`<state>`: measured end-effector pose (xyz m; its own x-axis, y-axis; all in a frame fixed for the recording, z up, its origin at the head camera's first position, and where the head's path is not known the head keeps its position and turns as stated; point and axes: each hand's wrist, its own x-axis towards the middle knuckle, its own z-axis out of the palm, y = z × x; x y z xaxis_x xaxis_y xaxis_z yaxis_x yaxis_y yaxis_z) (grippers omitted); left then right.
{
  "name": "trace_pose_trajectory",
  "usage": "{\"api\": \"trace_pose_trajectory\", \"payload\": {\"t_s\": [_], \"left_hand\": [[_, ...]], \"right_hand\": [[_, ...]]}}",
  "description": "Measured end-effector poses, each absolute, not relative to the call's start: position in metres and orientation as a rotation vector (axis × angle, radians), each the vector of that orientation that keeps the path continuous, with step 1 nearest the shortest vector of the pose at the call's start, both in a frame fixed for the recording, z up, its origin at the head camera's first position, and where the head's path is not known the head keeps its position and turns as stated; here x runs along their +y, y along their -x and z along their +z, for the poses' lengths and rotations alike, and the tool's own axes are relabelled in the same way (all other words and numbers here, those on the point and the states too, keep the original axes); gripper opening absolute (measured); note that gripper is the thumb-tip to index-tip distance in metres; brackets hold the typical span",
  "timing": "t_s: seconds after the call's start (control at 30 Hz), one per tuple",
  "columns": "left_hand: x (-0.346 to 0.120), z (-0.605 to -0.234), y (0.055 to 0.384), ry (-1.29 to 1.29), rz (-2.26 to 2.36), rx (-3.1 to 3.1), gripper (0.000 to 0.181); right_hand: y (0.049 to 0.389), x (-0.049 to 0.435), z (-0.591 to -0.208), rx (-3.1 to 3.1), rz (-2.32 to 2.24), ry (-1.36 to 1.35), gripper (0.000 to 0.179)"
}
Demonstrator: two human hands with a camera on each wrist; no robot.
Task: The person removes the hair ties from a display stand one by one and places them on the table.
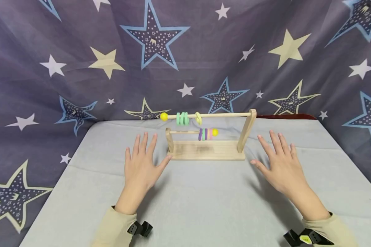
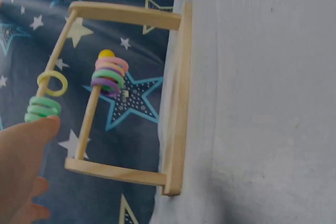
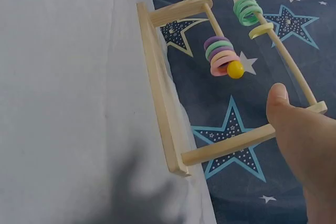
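A wooden rack [image 1: 208, 151] with two horizontal rods stands on the table between my hands. Its upper rod [image 1: 225, 115] carries several green rings [image 1: 182, 118] and a yellow ring [image 1: 198, 118], with a yellow ball [image 1: 164, 117] at the left end. On the lower rod [image 1: 183, 132] sit purple, green, peach and pink rings [image 1: 205, 134] beside another yellow ball [image 1: 215, 132]. My left hand [image 1: 142, 168] is held with spread fingers left of the rack, holding nothing. To the rack's right, my right hand [image 1: 282, 166] is likewise spread and holds nothing.
A pale grey cloth covers the table [image 1: 198, 202]. Behind it hangs a dark curtain [image 1: 185, 68] printed with stars. Black wrist cameras [image 1: 140, 228] are strapped at both sleeves, and a reddish-brown edge [image 1: 287, 117] shows at the back right.
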<state>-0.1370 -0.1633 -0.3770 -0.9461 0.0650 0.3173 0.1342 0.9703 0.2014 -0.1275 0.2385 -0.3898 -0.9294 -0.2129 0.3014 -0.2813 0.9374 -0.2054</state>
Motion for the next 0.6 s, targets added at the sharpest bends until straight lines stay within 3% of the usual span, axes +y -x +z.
{"api": "trace_pose_trajectory", "payload": {"t_s": [0.37,0.6], "left_hand": [[-0.172,-0.389,0.171,0.259,-0.521,-2.760,0.076],[-0.174,-0.397,0.191,0.344,-0.934,-2.688,0.072]], "right_hand": [[0.118,0.229,-0.380,-2.739,0.432,-0.410,0.076],[0.113,0.226,-0.378,-2.682,0.447,-0.426,0.077]]}}
